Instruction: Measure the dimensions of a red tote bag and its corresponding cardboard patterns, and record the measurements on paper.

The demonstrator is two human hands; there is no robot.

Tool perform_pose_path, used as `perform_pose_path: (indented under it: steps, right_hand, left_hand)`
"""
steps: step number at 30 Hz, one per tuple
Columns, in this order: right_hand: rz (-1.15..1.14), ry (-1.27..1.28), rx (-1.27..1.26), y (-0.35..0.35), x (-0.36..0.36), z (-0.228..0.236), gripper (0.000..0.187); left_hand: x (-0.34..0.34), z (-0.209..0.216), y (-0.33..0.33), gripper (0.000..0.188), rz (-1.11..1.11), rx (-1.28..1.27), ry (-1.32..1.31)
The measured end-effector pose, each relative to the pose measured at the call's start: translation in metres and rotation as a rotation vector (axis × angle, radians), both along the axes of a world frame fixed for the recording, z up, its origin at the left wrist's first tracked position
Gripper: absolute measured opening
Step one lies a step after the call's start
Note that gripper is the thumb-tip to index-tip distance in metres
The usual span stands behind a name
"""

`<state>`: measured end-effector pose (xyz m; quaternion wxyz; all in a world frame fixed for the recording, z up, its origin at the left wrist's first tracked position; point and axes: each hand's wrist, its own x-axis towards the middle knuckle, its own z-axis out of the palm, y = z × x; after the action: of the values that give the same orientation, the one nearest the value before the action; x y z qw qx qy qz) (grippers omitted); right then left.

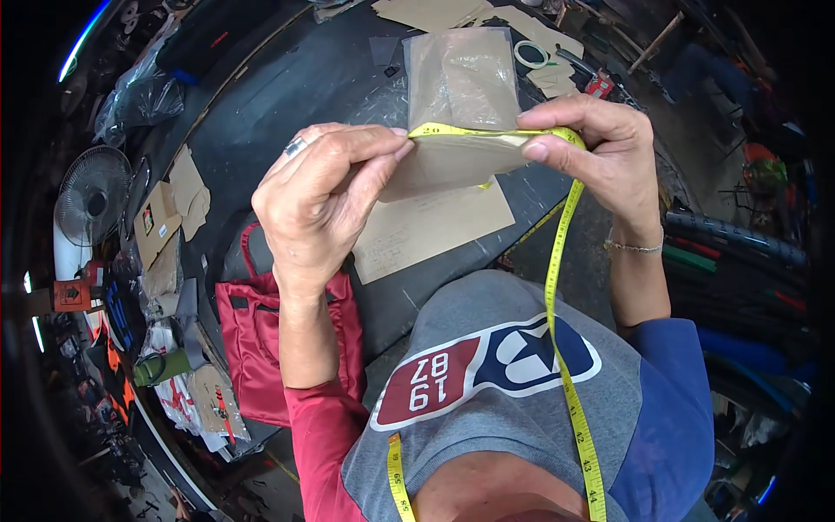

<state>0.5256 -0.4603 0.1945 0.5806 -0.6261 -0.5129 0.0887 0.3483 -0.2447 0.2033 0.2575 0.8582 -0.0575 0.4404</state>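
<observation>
A yellow tape measure point(474, 130) is stretched between my two hands, along the edge of a brown card piece point(452, 161). My left hand point(322, 196) pinches the tape and the card edge at the left, thumb against fingers. At the right, my right hand point(600, 148) pinches the same edge and tape between thumb and fingers. From there the tape hangs down to my shirt and runs round my neck. Just beyond the edge is a clear plastic sleeve point(461, 74) with brown material in it; whether it joins the card I cannot tell. Beneath lies a brown paper sheet point(435, 226) with faint handwriting.
A dark worktable point(287, 96) spreads beneath. A red fabric bag point(252, 348) sits at the left, near a fan point(91, 196) and a cardboard box point(156, 222). A tape roll point(531, 55) and brown paper pieces point(435, 13) lie at the far side.
</observation>
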Motion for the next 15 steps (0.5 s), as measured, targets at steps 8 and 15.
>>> perform_pose_path:
  steps: [8,15]
  right_hand:
    - [-0.027,-0.082,0.091,0.005,-0.006,-0.004,0.022]
    - [-0.007,-0.108,0.087,0.013,-0.010,-0.001,0.020]
  left_hand:
    - [-0.009,-0.001,-0.003,0.015,0.056,-0.085,0.063]
    - [-0.024,0.005,-0.014,0.016,0.209,-0.268,0.294]
